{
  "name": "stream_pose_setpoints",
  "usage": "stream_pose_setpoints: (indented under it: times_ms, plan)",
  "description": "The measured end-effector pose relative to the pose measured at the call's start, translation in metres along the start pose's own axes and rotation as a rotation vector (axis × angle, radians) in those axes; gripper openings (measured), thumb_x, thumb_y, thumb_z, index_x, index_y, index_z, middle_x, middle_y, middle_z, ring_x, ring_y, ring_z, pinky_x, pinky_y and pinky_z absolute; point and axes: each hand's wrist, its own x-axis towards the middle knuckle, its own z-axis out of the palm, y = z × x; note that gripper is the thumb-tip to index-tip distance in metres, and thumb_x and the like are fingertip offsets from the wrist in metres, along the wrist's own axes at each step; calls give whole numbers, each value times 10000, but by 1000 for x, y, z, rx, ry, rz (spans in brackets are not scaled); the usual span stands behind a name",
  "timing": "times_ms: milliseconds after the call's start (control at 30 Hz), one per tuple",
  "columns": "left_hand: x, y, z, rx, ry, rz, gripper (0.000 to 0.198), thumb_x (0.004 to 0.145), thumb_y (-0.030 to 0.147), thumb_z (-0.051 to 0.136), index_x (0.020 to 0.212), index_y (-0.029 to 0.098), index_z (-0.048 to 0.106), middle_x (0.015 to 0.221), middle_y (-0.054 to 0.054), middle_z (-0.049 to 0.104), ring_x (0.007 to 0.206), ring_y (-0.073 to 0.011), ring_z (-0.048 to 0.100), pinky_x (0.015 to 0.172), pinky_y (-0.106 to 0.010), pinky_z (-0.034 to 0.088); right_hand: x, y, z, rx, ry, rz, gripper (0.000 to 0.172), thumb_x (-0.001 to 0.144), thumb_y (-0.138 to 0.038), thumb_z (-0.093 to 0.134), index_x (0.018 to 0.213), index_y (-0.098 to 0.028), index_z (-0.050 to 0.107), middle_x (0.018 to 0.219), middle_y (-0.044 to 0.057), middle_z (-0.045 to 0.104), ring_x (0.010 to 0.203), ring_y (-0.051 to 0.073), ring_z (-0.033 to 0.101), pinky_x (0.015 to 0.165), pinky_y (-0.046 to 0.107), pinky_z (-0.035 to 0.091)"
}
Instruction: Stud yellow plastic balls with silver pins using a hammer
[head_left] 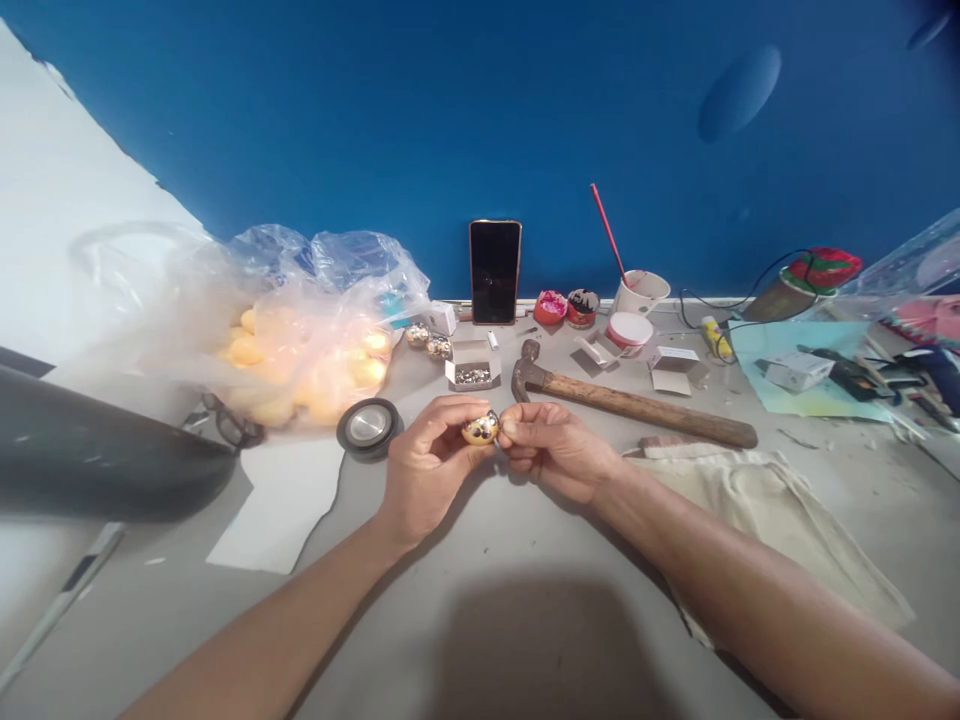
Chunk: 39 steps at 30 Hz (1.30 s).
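My left hand point(427, 465) is closed around a small yellow egg-shaped piece point(480, 430) studded with shiny tacks, held just above the grey table point(525, 620). My right hand point(551, 450) is pinched at the piece's right end, fingertips pressed together against it; what they pinch is too small to make out. A small white box of metal tacks point(472, 366) lies open just beyond my hands. A wooden-handled hammer point(630, 402) lies behind my right hand.
A clear plastic bag of yellow egg shapes point(300, 340) sits at left, a round tape roll point(367, 427) beside it. A phone point(495, 271) leans on the blue wall. Painted eggs point(566, 306), a paper cup with a stick point(640, 290), small boxes and a cloth point(750, 510) lie at right.
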Motion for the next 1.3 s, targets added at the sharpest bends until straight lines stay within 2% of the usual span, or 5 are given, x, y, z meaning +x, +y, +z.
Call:
stream_pose_setpoints:
  times_ms: [200, 433, 733, 1033, 1300]
  plan:
    - [-1, 1, 0, 3, 25, -21, 262, 750, 158, 861, 997, 213, 794, 1075, -76, 749, 977, -195, 716, 813, -266, 610, 1, 0, 1, -31, 47, -18, 334, 605, -368, 950, 649, -151, 702, 647, 9, 649, 503, 55, 396, 505, 228, 258]
    - [-1, 5, 1, -76, 14, -160, 277, 717, 181, 880, 980, 199, 795, 1035, -63, 723, 930, -199, 710, 759, -277, 625, 0, 0, 5, -356, 165, -235, 226, 662, -330, 870, 685, -168, 714, 643, 9, 675, 574, 103, 500, 565, 255, 370]
    - [3, 4, -5, -172, -130, -362, 360, 632, 184, 912, 969, 165, 786, 1047, -66, 694, 811, -192, 708, 651, -314, 650, -6, -12, -2, -721, 115, -315, 71, 746, -233, 750, 723, -174, 718, 696, -3, 696, 642, 121, 576, 609, 254, 423]
    - [-3, 5, 2, -38, 5, -82, 276, 694, 118, 866, 946, 201, 792, 1005, -59, 718, 937, -188, 696, 790, -273, 611, -1, -4, 2, -512, 156, -248, 190, 684, -320, 812, 727, -171, 702, 656, -3, 678, 565, 104, 540, 535, 244, 428]
    - [0, 12, 3, -256, -49, -507, 443, 643, 241, 919, 1043, 164, 747, 816, -32, 766, 659, -167, 708, 608, -289, 623, -4, -10, 2, -493, 112, -234, 328, 711, -431, 844, 746, -187, 628, 622, -13, 657, 537, 108, 564, 487, 224, 407]
